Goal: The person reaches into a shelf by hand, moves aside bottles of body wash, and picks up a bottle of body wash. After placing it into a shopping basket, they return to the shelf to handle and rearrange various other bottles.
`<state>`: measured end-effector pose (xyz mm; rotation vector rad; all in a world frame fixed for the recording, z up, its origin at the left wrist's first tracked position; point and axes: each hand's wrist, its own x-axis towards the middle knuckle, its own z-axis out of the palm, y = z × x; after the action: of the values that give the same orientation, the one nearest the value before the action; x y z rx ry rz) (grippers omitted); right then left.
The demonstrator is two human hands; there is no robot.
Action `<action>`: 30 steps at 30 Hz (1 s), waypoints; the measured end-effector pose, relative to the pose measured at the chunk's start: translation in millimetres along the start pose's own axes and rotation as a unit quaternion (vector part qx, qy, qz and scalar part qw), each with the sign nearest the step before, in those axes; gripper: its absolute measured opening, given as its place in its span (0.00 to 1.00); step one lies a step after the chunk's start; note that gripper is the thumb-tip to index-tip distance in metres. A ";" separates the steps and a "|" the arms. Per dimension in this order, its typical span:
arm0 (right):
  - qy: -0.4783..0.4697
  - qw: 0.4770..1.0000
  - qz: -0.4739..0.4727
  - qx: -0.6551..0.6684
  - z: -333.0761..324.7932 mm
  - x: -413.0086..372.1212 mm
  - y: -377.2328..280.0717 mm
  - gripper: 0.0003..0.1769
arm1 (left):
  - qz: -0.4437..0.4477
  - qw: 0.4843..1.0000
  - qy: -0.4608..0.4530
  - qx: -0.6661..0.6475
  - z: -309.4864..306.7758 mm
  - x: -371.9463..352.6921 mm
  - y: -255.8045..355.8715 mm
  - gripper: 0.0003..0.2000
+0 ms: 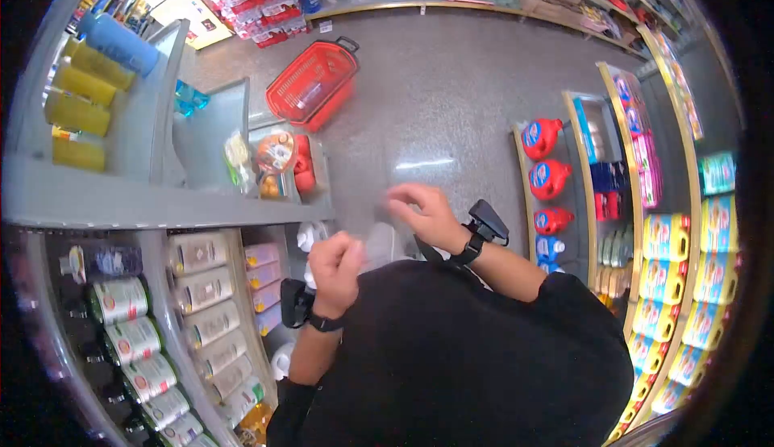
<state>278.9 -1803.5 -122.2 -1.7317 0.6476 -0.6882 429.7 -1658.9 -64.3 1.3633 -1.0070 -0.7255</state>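
My left hand is held in front of my body with its fingers curled into a loose fist. Nothing shows in it. My right hand is slightly farther forward, its fingers bent and thumb apart, with no object between them. Both hands are in the air and somewhat blurred. Each wrist wears a black strapped device, the left one and the right one. Ahead on the left is a red shopping basket with a black handle and a clear-looking item inside.
Shelves flank me closely. On the left are green-capped-row bottles, beige bottles and a grey ledge ending in packaged goods. To the right stand red jugs and yellow jugs. Grey floor lies between.
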 end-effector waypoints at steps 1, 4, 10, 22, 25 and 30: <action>-0.013 1.000 0.021 0.006 -4.5 20.2 9.3 0.12 | -0.049 0.999 -0.013 0.014 1.5 21.8 -29.8 0.13; -0.033 0.999 0.024 -0.012 -14.0 97.2 47.5 0.13 | -0.106 0.993 -0.035 0.035 13.2 95.9 -102.1 0.16; -0.002 0.983 0.174 0.052 -28.9 267.9 125.2 0.11 | -0.173 0.981 -0.008 -0.085 45.3 292.1 -201.0 0.17; -0.172 0.940 0.293 0.037 5.5 593.6 301.8 0.13 | -0.382 0.906 0.171 0.060 -18.7 548.4 -385.0 0.18; -0.241 0.927 0.282 -0.052 52.9 670.3 350.5 0.15 | -0.426 0.864 0.204 0.177 -54.2 577.6 -459.4 0.19; -0.328 0.890 0.261 -0.179 138.2 735.7 456.0 0.18 | -0.502 0.788 0.238 0.266 -117.3 582.6 -551.3 0.20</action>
<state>844.0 -2355.1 -502.8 -1.8525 0.7330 0.4164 855.9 -2187.1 -507.6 2.4803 0.0365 -0.7944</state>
